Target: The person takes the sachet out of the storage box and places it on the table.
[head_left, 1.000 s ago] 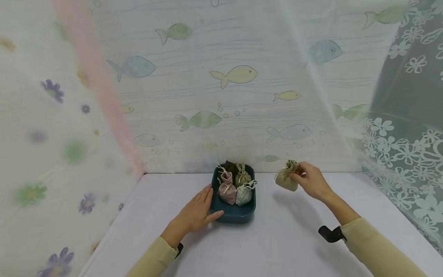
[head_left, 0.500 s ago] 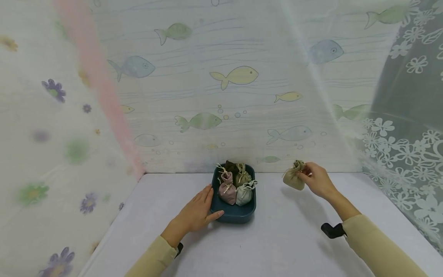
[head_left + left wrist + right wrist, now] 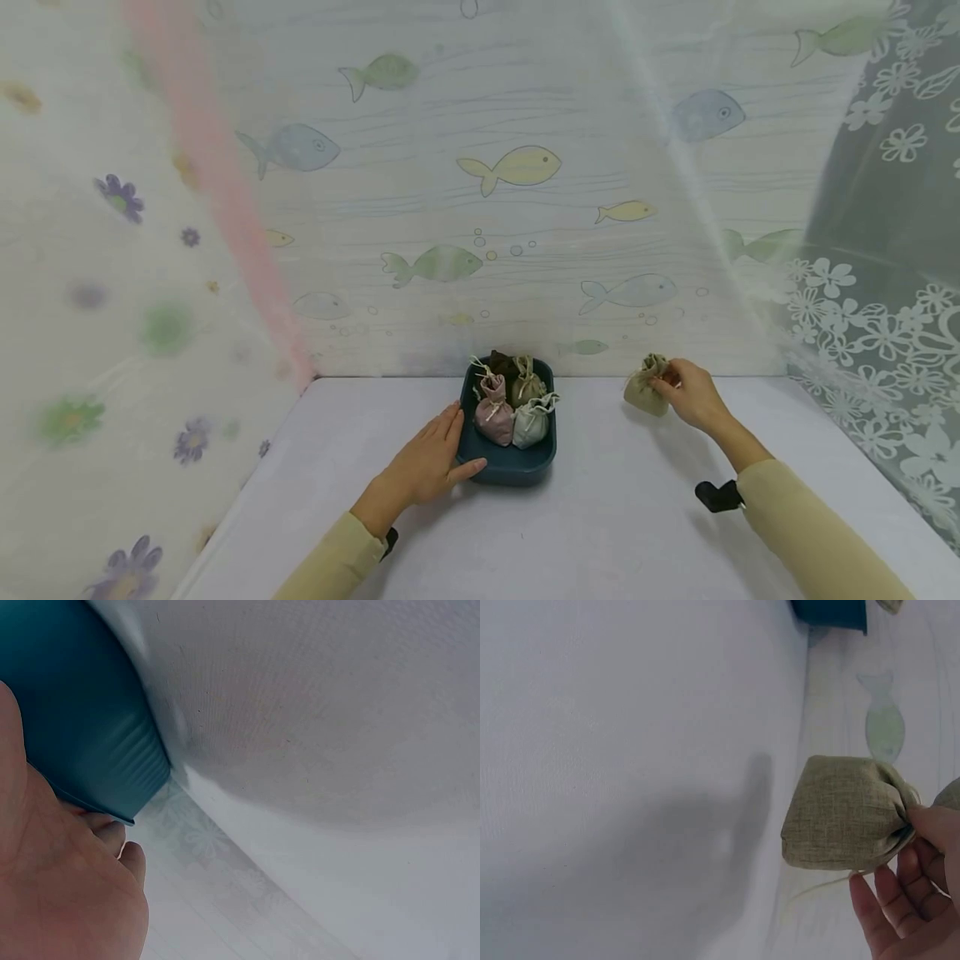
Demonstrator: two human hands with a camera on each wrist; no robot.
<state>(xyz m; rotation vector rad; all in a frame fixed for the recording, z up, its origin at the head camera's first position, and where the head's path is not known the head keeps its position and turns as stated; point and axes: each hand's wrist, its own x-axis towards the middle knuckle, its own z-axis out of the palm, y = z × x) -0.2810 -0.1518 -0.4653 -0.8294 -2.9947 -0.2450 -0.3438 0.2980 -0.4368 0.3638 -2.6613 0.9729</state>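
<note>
In the head view my right hand pinches an olive-green drawstring pouch by its gathered neck, right of the blue bin. The right wrist view shows this pouch hanging above the white surface, thumb and fingers at its tied neck. My left hand lies with fingers extended against the left side of the dark blue bin; the left wrist view has the palm beside the bin's wall. Inside the bin sit a pink pouch, a pale grey-green pouch, an olive pouch and a dark brown one.
A white cloth covers the table. Behind it hangs a curtain printed with fish, and a flowered sheet closes off the left. Sheer lace-patterned fabric borders the right side.
The right hand has carried the olive-green pouch rightward, away from the bin, and slightly lower. My left hand stays at the bin's side, and the pouches inside keep their places.
</note>
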